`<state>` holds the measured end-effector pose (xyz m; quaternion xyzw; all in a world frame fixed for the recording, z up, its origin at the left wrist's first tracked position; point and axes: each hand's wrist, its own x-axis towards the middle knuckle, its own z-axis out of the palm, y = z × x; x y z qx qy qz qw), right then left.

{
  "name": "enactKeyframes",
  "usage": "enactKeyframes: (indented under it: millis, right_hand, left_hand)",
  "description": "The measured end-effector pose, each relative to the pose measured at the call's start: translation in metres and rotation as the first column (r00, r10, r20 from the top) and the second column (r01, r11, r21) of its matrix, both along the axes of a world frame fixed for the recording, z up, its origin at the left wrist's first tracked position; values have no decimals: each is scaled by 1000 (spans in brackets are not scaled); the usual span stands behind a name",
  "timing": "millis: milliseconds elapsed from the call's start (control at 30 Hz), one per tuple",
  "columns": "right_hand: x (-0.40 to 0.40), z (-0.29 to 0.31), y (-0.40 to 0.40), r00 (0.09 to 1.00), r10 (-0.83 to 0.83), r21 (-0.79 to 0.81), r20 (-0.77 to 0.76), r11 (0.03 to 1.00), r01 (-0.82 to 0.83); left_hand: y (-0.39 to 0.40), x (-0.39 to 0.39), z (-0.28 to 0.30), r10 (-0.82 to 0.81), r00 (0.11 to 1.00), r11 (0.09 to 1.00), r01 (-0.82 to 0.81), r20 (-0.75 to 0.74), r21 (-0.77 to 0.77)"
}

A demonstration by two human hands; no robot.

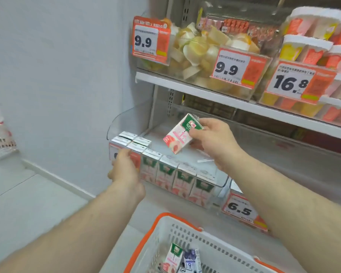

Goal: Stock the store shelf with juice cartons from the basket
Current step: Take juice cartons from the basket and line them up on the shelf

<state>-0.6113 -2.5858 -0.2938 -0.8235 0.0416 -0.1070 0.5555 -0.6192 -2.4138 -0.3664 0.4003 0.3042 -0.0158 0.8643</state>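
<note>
My right hand (215, 140) grips a pink and green juice carton (180, 134) by its green top, tilted, above the bare floor of the lower shelf (264, 154). A row of several matching cartons (177, 178) stands along the shelf's front behind a clear guard, with more silver-topped ones (133, 140) at the left end. My left hand (124, 168) rests against the front of the leftmost cartons, fingers partly curled. Below, the white basket with orange rim (185, 233) holds a pink carton (172, 257) and a blue one (191, 261).
A 6.5 price tag (239, 208) hangs on the shelf's front edge. The upper shelf (185, 85) carries clear boxes of cut fruit (201, 48) and lidded cups (311, 48) behind price tags. A white wall (67, 75) closes the left side.
</note>
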Motion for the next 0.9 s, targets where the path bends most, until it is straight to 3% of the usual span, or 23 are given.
enactKeyframes:
  millis: [100,233,533,700,900]
  right_hand:
    - [36,-20,13,1000,-18,-352,25,936,25]
    - [65,-43,27,985,-23,-429,-174,902,-55]
    - [85,-54,36,892,140,-158,-430,961,-227]
    - [91,-54,26,757,319,254,-571,945,-206]
    - [96,-54,21,676,394,262,-623,919,-295]
  left_hand:
    - [-8,3,2,-61,995,995,55,-74,-80]
    - [-15,8,0,-113,990,988,103,-79,-119]
    - [-19,8,0,-178,982,979,170,-65,-114]
    - [-20,8,-1,-155,985,984,147,-78,-99]
    - [-20,7,-1,-159,985,983,152,-63,-103]
